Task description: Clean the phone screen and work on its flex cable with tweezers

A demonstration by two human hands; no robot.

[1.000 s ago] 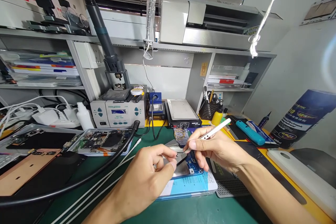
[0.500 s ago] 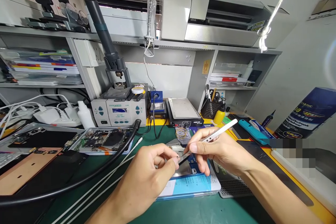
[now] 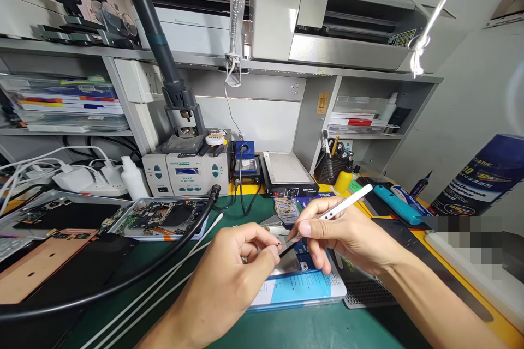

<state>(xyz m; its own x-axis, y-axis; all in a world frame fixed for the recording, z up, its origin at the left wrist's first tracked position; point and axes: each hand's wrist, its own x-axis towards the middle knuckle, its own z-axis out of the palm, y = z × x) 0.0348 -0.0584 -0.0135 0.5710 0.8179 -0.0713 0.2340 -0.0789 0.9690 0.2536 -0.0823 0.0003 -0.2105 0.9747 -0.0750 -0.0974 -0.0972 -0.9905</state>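
Observation:
My right hand (image 3: 335,232) is closed round a slim white-handled tool (image 3: 346,203), its thin metal end pointing left toward my other fingertips. My left hand (image 3: 241,272) is pinched at thumb and forefinger; a tiny dark bit shows at the fingertips, too small to name. Both hands are above a blue fixture (image 3: 303,259) with a pale metallic middle, partly hidden by the fingers. Under it lies a light-blue and white flat box (image 3: 301,294) on the green mat (image 3: 241,332).
Phone parts (image 3: 57,262) and a tray with a circuit board (image 3: 164,218) lie left. A black hose (image 3: 135,289) and white cables (image 3: 164,278) cross the mat. Behind stands a grey soldering station (image 3: 186,174); a large blue can (image 3: 478,180) is at the right.
The view has shifted slightly. The white-handled tool and my right hand appear a little further right; both hands keep nearly the same pose.

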